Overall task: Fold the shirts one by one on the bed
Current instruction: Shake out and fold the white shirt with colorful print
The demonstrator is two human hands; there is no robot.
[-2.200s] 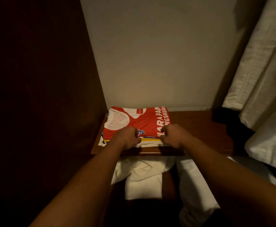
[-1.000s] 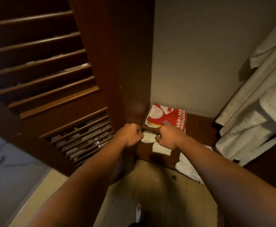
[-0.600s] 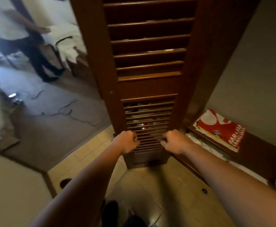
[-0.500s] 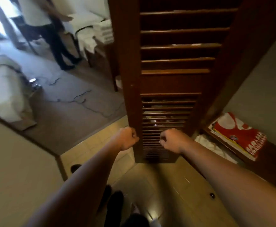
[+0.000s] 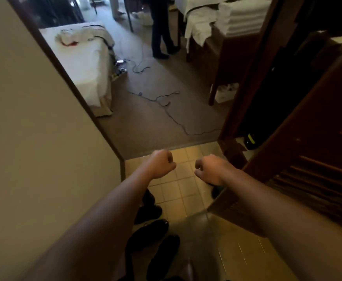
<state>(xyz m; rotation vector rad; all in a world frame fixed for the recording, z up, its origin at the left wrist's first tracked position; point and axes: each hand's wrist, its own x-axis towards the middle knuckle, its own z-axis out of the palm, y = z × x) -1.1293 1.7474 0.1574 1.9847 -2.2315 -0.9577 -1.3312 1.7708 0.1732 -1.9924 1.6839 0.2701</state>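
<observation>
My left hand (image 5: 161,164) and my right hand (image 5: 210,169) are held out in front of me over the tiled floor, close together, fingers curled, holding nothing. Across the carpet at the far left stands a white bed (image 5: 84,65). A crumpled pile of white and red clothing (image 5: 69,37) lies on its top. The folded red shirt from the closet shelf is out of view.
A beige wall corner (image 5: 44,138) fills the left. A brown louvred closet door (image 5: 312,163) stands open at the right. Dark shoes (image 5: 151,236) lie on the tiles below my arms. Cables (image 5: 166,102) trail over the carpet. A person's legs (image 5: 162,37) stand beyond, beside stacked white linens (image 5: 243,15).
My hands let go of the folded red shirt on the closet shelf. The view has swung left past the louvred door to the room and bed. Both hands stay curled.
</observation>
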